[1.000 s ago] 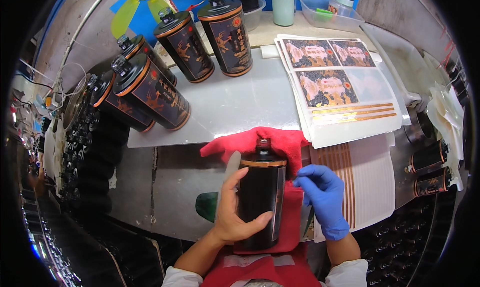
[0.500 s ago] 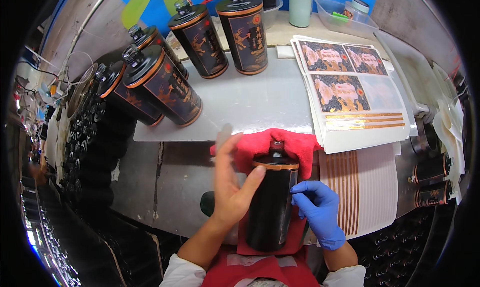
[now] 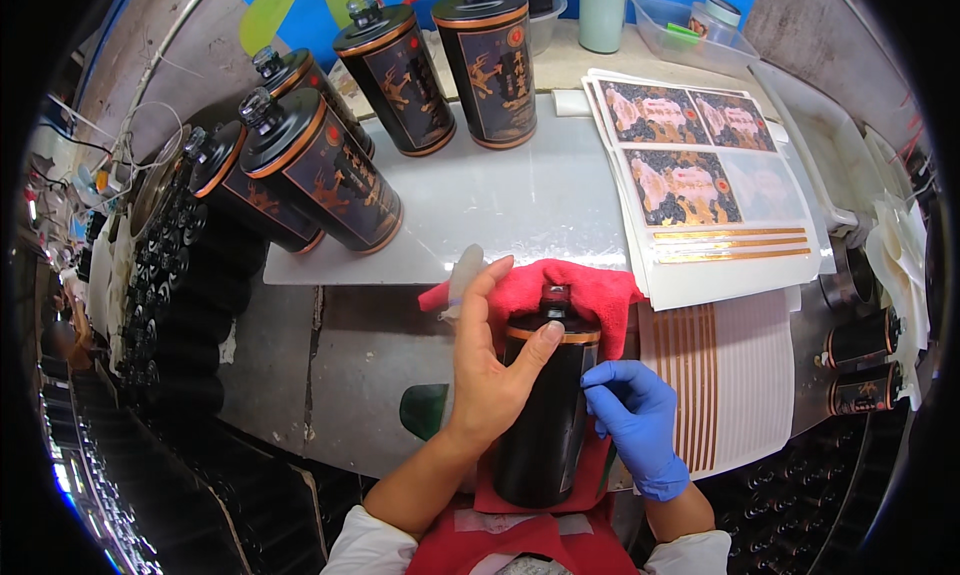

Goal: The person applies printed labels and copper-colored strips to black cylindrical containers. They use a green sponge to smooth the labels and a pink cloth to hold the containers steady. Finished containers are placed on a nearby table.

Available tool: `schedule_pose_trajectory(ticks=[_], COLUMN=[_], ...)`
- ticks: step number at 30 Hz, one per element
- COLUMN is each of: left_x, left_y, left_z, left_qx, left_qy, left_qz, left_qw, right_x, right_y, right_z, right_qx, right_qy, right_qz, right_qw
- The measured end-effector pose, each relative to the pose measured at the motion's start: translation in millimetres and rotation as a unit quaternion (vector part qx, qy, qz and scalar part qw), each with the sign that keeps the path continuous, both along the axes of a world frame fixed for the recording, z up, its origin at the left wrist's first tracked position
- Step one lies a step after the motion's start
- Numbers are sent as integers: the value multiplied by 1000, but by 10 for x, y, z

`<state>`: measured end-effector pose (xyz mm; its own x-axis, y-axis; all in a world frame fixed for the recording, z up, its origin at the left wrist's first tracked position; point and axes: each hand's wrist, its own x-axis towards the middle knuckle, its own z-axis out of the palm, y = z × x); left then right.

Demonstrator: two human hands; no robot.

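A black bottle [image 3: 541, 425] with a copper-coloured band round its shoulder lies tilted before me, its neck against a crumpled red cloth [image 3: 600, 284]. My left hand [image 3: 495, 370], bare, is open along the bottle's upper left side. Its thumb touches the front just below the band, and the fingers stretch upward. A whitish translucent piece [image 3: 466, 273] shows at the fingers; its kind is unclear. On the bottle's right edge my right hand [image 3: 638, 425], in a blue glove, has thumb and forefinger pinched together. What sits between those fingertips is too small to make out.
Several labelled black bottles [image 3: 484, 70] stand on a pale board [image 3: 480, 215] at the far left and middle. Printed label sheets [image 3: 725, 272] lie at the right, above a sheet of copper strips [image 3: 755, 385]. Behind are a pale green container [image 3: 601, 15] and a clear plastic tub [image 3: 655, 40].
My left hand has moved to the right and inward over the bottle, its thumb now farther across the front. The gloved right hand has stayed nearly still.
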<state>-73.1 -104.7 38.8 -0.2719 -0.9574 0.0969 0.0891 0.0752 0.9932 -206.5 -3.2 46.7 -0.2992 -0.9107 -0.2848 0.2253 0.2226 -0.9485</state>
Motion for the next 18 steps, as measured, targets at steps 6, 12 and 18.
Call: schedule_pose_trajectory(ticks=[6,12,18], left_x=[31,11,248], left_y=[1,-5,246], left_z=[-12,-7,185], left_qx=[60,-6,-194], left_qy=[128,0,-189], left_qz=[-14,-27,-34], left_qw=[990,1000,962], right_x=[-2,5,-82], right_y=[8,2,3], right_z=[-24,-26,27], right_qx=[-8,-10,31], right_qy=[3,2,-71], right_qz=[6,7,-34], right_qw=[1000,1000,996])
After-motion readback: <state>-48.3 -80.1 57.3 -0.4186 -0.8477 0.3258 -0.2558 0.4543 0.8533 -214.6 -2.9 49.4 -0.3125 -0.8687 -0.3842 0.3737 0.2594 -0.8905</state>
